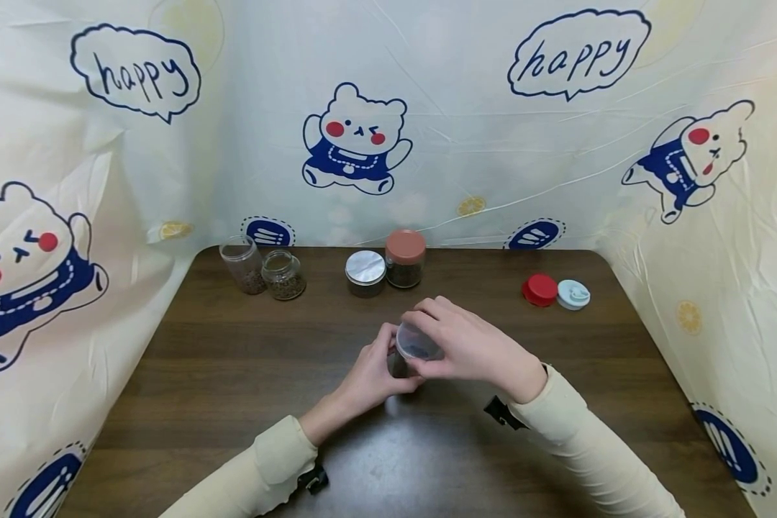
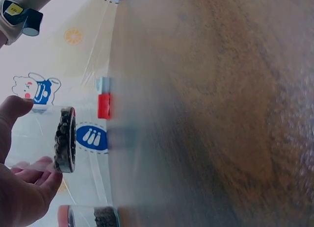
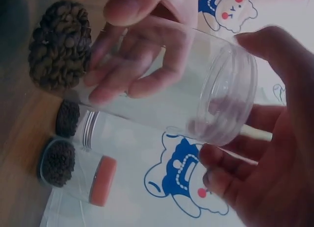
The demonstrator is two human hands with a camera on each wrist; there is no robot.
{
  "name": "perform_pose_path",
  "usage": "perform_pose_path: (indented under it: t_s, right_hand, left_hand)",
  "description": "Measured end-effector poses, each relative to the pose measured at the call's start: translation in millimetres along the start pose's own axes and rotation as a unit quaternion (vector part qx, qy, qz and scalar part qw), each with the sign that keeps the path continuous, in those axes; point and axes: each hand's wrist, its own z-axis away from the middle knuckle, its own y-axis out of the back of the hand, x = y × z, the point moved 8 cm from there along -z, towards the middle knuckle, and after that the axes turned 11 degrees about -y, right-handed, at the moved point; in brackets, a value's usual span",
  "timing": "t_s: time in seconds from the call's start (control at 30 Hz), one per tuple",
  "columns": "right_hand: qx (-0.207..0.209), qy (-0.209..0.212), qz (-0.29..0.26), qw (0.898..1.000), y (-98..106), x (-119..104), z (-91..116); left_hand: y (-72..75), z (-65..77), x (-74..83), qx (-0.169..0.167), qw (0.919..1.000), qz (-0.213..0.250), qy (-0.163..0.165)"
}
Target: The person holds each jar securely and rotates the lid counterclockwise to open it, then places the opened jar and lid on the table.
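Note:
Both hands are on a clear, straight-sided jar (image 2: pixel 65 138) with a layer of dark beans (image 3: pixel 61 45) at its bottom. It hangs above the table in the left wrist view. My left hand (image 1: pixel 372 374) grips the jar's body, thumb on one side and fingers on the other. At the top, a clear screw lid (image 3: pixel 228 94) covers the mouth, and my right hand (image 1: pixel 469 342) holds it by the rim with thumb and fingers curled around. The right hand hides part of the lid in the head view.
Along the table's (image 1: pixel 233 367) back stand a silver-lidded jar (image 1: pixel 365 269) and a jar with a terracotta lid (image 1: pixel 405 248). Two lidless jars with dark contents, one taller (image 1: pixel 241 262) and one shorter (image 1: pixel 284 277), stand back left. A red lid (image 1: pixel 540 289) and a pale blue lid (image 1: pixel 573 295) lie back right.

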Motion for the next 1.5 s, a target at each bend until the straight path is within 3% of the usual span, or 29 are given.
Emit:
perform_pose_path:
  t_s: [0.13,0.3,0.5,0.63,1.03,1.5]
  right_hand:
    - [0.0,-0.019,0.009,1.0,-0.2,2.2,0.4]
    - [-0.003,0.001,-0.002,1.0,0.3,-0.4,1.2]
    - [0.005,-0.008,0.012,1.0,1.4,0.0,0.3]
    - [0.005,0.015,0.014,1.0,1.7,-2.9,-0.4]
    - [0.026,0.014,0.068,0.997,-1.0,-4.1,-1.7]
    - [0.007,-0.013,0.037,0.999,-1.6,-1.3,0.6]
  left_hand:
    - [-0.4,0.3,-0.9,0.0,1.0,0.004,0.003]
    - [-1.5,0.4,-1.8,-0.003,1.0,0.007,0.002]
    - [-2.1,0.5,-0.9,-0.006,0.9999,0.012,-0.004]
    - [-1.8,-0.2,1.3,-0.009,0.9999,0.001,-0.009]
    - [-2.2,-0.5,-0.4,-0.011,0.9998,0.013,-0.008]
    - [-2.9,2.0,-1.4,-0.014,0.9997,0.017,-0.006]
